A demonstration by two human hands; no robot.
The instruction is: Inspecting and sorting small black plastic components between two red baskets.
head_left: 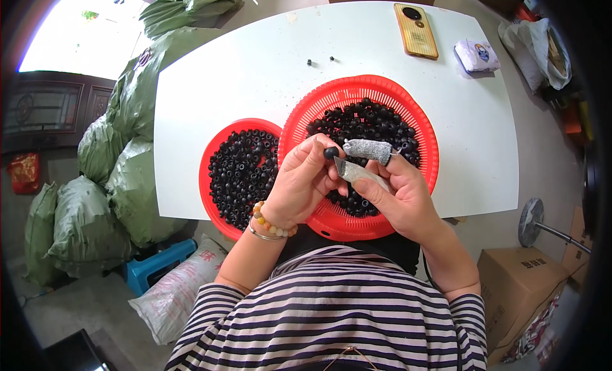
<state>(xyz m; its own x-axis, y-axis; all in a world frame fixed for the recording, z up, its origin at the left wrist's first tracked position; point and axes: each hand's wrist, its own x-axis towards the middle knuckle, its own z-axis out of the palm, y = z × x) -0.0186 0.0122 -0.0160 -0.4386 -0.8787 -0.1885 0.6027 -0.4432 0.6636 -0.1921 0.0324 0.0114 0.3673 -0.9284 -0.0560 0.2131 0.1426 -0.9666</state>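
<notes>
Here, the left hand (303,170) pinches a smooth, round black piece (331,153) over a slotted red plastic basket (430,135); the right hand (408,195) grips a pointed tool (358,172) with a pale wrapped handle, one finger wearing a grey knitted sleeve (368,149). Small black pieces (239,173), many ring-like, fill the basket and a smaller round red container (206,160) alongside, on the smooth white tabletop (210,84).

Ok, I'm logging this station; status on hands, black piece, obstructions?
Left hand pinching black piece. Right hand holding taped blade, tip close by. Larger red basket beneath hands; nothing visibly blocking.
</notes>
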